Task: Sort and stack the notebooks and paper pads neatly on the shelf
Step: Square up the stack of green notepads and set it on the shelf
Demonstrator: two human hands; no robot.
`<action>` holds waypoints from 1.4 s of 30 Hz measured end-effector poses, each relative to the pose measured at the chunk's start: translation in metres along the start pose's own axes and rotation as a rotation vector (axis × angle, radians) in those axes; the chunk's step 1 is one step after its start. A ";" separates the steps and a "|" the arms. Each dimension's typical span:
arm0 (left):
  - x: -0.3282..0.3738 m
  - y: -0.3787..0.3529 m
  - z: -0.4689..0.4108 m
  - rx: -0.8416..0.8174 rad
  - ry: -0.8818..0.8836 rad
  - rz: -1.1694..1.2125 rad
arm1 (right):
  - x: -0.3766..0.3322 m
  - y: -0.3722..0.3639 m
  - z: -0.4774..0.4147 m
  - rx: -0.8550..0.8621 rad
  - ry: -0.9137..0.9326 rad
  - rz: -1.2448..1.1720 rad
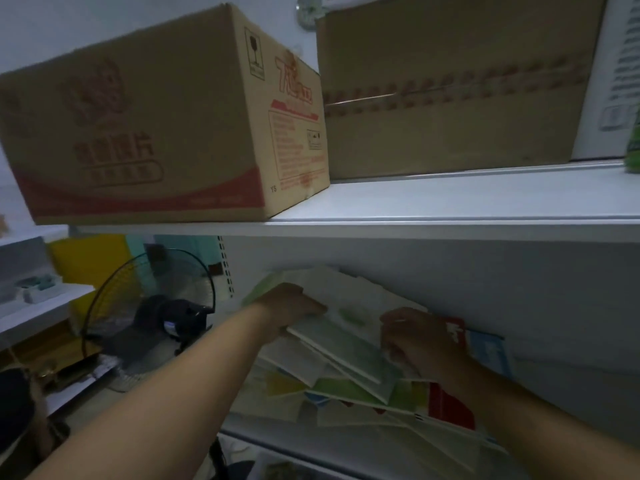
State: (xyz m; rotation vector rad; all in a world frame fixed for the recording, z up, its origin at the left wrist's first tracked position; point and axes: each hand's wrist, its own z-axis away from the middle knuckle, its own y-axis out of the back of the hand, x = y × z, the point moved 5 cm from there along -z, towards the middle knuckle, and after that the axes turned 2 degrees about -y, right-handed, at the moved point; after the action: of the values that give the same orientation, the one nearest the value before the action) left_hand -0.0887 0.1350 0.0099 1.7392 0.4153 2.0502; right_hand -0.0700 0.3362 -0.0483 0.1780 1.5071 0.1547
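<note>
A white shelf board [450, 209] runs across the middle of the view, and everything here sits above or below it. On top of the board, toward its left end, stands a printed carton [156, 126] with red lettering. A plain carton [450, 91] stands just beside it to the right. Below the board, on the lower shelf [242, 429], lies a loose, fanned pile of notebooks and pads [329, 389] with white, green and yellow covers overlapping at odd angles. A red-covered notebook [450, 403] lies at the pile's right side. The left hand [294, 306] reaches in under the board and grips the upper left end of a green-and-white pad [343, 348], thumb on top and fingers curled round its edge. The pad lies tilted on top of the pile. The right hand [419, 341] is at that pad's right end with its fingers curled tight; the back of the hand hides whether they clasp the pad. Below the board's left end, beyond the shelf, stands a fan [156, 306] with a dark wire guard.
</note>
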 end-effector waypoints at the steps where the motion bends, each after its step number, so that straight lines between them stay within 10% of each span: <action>1: 0.001 -0.002 0.003 -0.055 -0.005 0.107 | -0.004 -0.002 0.004 -0.009 0.013 0.037; 10: -0.052 0.087 0.004 0.040 -0.199 0.541 | -0.004 -0.056 0.036 -0.049 0.194 1.060; 19: -0.086 0.129 0.009 0.047 -0.124 0.622 | 0.001 -0.052 0.049 0.059 0.321 1.071; 24: -0.079 0.124 0.022 -0.030 -0.136 0.613 | -0.053 -0.074 0.069 0.498 0.881 0.861; 30: -0.088 0.116 0.032 -0.048 -0.191 0.668 | -0.085 -0.173 0.071 0.107 1.357 1.033; 34: -0.118 0.149 0.034 0.063 -0.214 0.792 | -0.092 -0.141 0.029 0.217 0.706 0.563; 37: -0.138 0.165 0.035 0.105 -0.194 0.819 | -0.064 -0.116 -0.018 0.349 0.166 0.872; 42: -0.154 0.181 0.039 0.141 -0.228 0.825 | -0.064 -0.115 -0.041 0.354 0.027 0.874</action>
State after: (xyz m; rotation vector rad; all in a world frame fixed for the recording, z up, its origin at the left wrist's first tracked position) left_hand -0.0525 -0.1000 -0.0287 2.4818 -0.2995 2.3116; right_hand -0.1159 0.2115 -0.0123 1.1198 1.3847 0.5843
